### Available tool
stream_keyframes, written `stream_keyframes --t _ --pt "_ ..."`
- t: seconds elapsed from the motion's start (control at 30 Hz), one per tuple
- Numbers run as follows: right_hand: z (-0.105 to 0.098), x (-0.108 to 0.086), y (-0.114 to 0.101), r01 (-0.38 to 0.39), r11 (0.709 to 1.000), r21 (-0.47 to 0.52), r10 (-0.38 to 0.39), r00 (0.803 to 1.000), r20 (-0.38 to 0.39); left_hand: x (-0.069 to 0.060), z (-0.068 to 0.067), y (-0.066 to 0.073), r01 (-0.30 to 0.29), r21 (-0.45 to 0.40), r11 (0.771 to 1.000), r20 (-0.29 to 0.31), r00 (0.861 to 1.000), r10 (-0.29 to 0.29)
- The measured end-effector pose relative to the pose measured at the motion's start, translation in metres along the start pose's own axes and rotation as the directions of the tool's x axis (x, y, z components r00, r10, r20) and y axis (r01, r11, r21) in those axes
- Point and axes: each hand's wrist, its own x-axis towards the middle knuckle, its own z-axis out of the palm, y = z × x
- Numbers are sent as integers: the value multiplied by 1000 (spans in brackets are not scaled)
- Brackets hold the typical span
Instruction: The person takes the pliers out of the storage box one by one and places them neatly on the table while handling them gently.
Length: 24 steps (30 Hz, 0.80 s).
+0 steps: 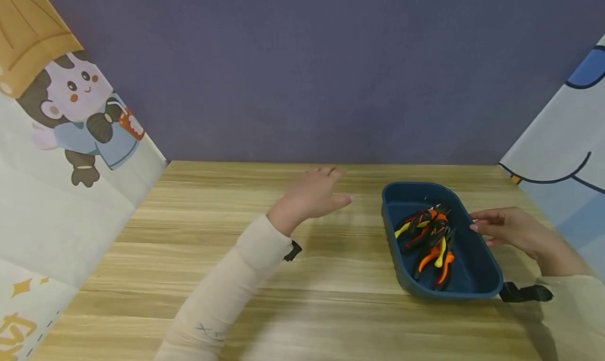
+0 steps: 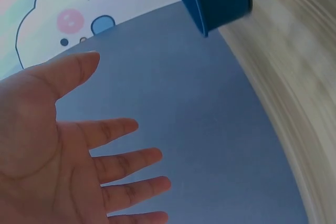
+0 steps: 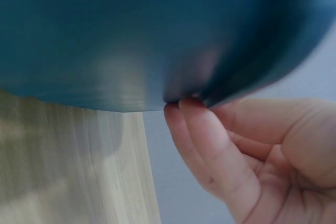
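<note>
Head view: a wood-grain table (image 1: pixel 198 245) runs back to a plain blue-grey wall (image 1: pixel 302 72), with a cartoon-printed sheet (image 1: pixel 42 193) on the left and another sheet (image 1: pixel 562 124) on the right. At the table's right is a blue tray (image 1: pixel 472 266), its long axis slanting from far left to near right — whether its base touches the wood cannot be told. Inside, bunched pliers (image 1: pixel 432 240) point mostly far right, handles toward near left. The right hand (image 1: pixel 517 232) pinches the tray's right rim; the left hand (image 1: pixel 312 195) hovers left of the tray — fingers spread.
</note>
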Motion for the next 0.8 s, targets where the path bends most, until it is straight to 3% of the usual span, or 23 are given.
stream_keyframes --t 0.37,0.57,0.8 --pt "0 -1 -1 -5 1000 1 5 1000 0 11 6 33 -58 46 997 41 998 57" --pt "5 -5 -2 -8 1000 -12 7 1000 -13 14 16 48 -76 4 997 56 996 76" --pt "10 -11 -1 -14 999 31 14 1000 -21 18 30 65 -118 56 991 82 990 113"
